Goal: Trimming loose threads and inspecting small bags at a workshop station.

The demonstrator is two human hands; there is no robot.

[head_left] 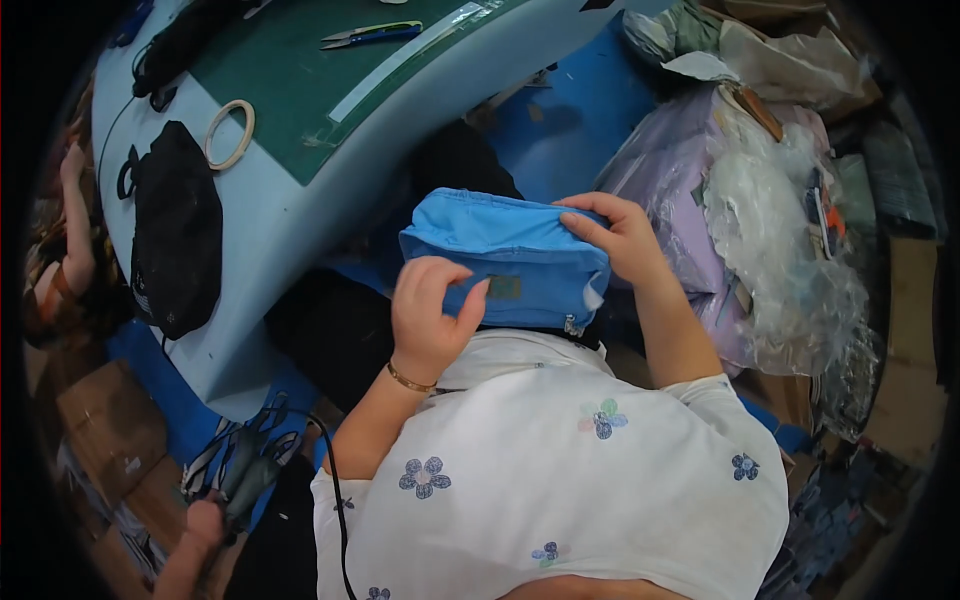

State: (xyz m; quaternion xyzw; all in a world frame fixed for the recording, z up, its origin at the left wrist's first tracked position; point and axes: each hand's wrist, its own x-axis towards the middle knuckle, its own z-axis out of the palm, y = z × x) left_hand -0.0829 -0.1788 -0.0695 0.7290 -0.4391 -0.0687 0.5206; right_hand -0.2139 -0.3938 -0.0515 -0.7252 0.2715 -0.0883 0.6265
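Note:
A bright blue fabric pouch [500, 222] is held over my lap, its upper side wrinkled. On its front is a small dark olive rectangular patch [504, 288], and a small metallic piece hangs at its lower right corner. My right hand [622, 238] grips the pouch's upper right end, thumb on the near side and fingers along the top edge. In front of the pouch's left part is my left hand [428, 310], fingers curved and thumb apart from them. Nothing shows between its thumb and fingers; whether its fingertips touch the fabric I cannot tell.
The pale blue table [270, 235] bears a black pouch [178, 230], a tape roll [230, 134], a green mat [290, 80] and thread snips [372, 35]. Plastic-wrapped bundles [770, 220] are piled at right. Another person's arm [75, 220] shows far left, another hand [204, 522] lower left.

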